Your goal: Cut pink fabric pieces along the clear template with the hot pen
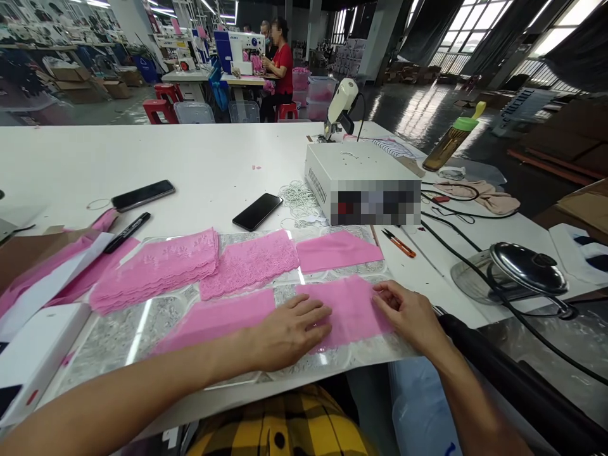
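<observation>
My left hand lies flat, fingers stretched out, on the left part of a plain pink fabric piece. At that piece's right edge, my right hand has its thumb and fingers drawn together on the cloth. Partly under my left forearm lies another pink panel. Behind them, left to right, are a stack of scalloped pink lace pieces, a second lace pile and a smooth pink piece. All rest on a grey marble-patterned sheet.
A white machine box stands behind the fabric, beside tangled thread. Two phones, a black marker and orange thread snips lie around. Cables and a glass-lidded pot occupy the right. A person in red sits beyond.
</observation>
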Tool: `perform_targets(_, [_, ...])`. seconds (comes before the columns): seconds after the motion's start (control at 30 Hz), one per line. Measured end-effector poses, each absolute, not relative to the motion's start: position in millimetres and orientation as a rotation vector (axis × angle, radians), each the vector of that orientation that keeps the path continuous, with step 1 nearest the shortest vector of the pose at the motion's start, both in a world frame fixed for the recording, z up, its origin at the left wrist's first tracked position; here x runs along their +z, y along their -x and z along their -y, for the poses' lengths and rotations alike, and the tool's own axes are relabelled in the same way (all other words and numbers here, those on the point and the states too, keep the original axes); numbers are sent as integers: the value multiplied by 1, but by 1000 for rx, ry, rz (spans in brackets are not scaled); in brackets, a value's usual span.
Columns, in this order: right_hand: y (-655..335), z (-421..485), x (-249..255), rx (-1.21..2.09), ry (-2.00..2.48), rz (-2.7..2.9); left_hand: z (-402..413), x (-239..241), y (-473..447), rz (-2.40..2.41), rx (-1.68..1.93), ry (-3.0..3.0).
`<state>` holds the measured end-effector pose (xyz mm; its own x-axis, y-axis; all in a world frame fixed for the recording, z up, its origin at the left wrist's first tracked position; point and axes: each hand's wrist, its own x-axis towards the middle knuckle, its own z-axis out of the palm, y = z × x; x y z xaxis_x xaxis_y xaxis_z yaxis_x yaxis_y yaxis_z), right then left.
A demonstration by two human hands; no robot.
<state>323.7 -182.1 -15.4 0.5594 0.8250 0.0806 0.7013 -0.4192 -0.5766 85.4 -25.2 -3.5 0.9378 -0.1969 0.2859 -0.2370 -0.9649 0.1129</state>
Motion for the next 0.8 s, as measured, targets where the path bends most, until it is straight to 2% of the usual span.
perform_targets(0.17, [-328, 187, -26, 26, 2243, 1271, 23, -4, -80, 271, 348, -2962])
perform_targets(0.33, [-332, 197, -35, -221, 2056, 1386, 20, -4, -74, 242, 373, -2917])
perform_targets(0.6, [-336, 205, -39, -226, 1955, 1452, 15, 10, -67, 157, 168, -2939])
perform_targets(0.8, [-337, 212, -38, -270, 1945, 1427, 24, 12, -97, 285, 158, -2929])
